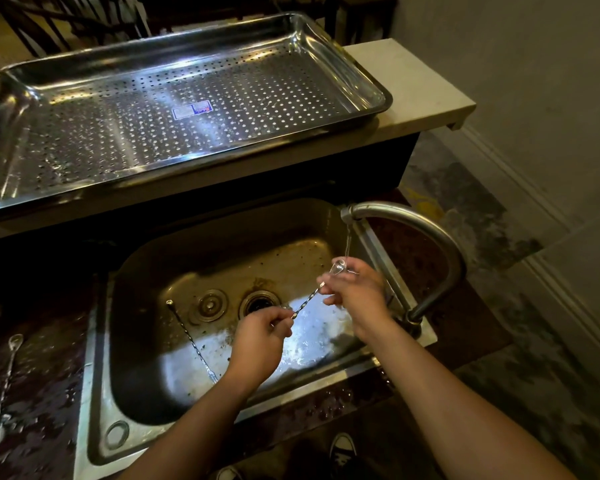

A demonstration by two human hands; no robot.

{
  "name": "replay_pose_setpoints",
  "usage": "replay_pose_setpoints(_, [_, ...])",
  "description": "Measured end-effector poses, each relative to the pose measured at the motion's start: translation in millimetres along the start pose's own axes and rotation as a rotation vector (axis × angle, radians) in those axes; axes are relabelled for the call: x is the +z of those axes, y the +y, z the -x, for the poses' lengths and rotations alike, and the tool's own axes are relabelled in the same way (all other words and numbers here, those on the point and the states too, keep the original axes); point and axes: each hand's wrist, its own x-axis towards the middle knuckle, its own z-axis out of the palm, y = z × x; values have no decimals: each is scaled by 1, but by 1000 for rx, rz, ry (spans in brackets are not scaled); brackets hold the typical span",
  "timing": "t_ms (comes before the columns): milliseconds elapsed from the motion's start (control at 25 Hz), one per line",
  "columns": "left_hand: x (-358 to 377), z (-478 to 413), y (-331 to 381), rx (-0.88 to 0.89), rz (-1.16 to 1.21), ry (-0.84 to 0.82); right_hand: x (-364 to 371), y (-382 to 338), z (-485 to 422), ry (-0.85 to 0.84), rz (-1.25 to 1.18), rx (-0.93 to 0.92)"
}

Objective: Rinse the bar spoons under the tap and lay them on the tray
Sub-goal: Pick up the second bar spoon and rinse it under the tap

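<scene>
A twisted bar spoon (307, 300) is held over the steel sink (222, 265), its bowl up under the thin stream from the curved tap (426, 230). My left hand (262, 341) pinches the lower end of its handle. My right hand (355, 292) holds the upper end, fingers rubbing the bowl in the water. A second bar spoon (191, 339) lies in the sink basin left of my left hand. A third bar spoon (4, 386) rests on the wet dark counter at far left. The perforated steel tray (94, 133) stands on the raised ledge behind the sink, with no spoons in it.
The sink drain (260, 302) and a loose stopper (210, 304) sit mid-basin. The white ledge (416, 98) ends at the right by a wall. Wet dark counter (45, 358) surrounds the sink. Shoes (342, 452) show on the floor below.
</scene>
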Motion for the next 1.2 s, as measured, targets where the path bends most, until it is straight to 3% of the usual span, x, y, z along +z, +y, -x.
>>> replay_pose_setpoints(120, [-3,1,1,25,2,-16,-1,-7,-8,90,-40,7])
replay_pose_setpoints(320, [-8,0,2,19,34,-27,0,-1,-3,-86,-110,26])
replay_pose_setpoints(560, [-4,1,5,-71,238,-144,2,0,-2,-132,-376,65])
replay_pose_setpoints(800, [-4,6,6,-140,372,-232,-2,-7,-1,-49,-286,83])
replay_pose_setpoints(960, [-3,6,7,-169,428,-220,2,-3,4,-218,-346,129])
replay_pose_setpoints(1200, [-4,8,8,-141,445,-267,-2,-10,-3,-170,-387,105])
